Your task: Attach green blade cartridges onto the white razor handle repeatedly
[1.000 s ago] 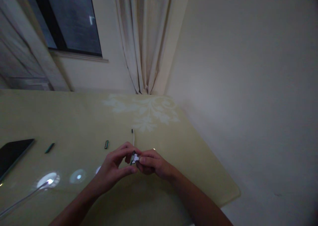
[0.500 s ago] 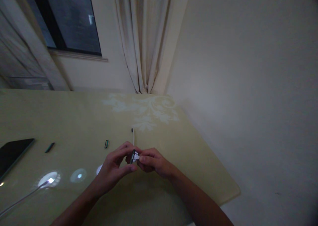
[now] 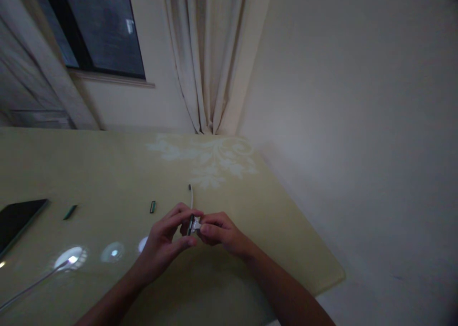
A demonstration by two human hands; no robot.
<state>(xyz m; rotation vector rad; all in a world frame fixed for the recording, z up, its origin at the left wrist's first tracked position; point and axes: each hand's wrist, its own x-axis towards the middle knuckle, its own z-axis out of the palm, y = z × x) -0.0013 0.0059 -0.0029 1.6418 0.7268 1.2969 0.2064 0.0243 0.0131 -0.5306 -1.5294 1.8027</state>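
My left hand (image 3: 166,242) pinches a small dark, flat piece (image 3: 191,225) upright between its thumb and fingers. Against the right side of that piece sits a silvery-white connector (image 3: 196,225), gripped by the thumb and fingers of my right hand (image 3: 220,233). The two pieces touch or nearly touch; the exact contact is too small to tell. A short white cable (image 3: 192,197) with a dark tip extends behind the hands, its near end hidden by my left fingers.
Left of my hands, a small green and black piece (image 3: 152,206) and another dark green piece (image 3: 70,212) lie on the yellowish table (image 3: 107,173). A dark tablet-like slab (image 3: 19,221) is at the far left, with a thin cable (image 3: 36,284) nearer. A wall (image 3: 358,125) borders the right.
The connector in my right hand has tilted slightly and shows more of its pale face. Both hands keep nearly the same place; the whole view has shifted a little.
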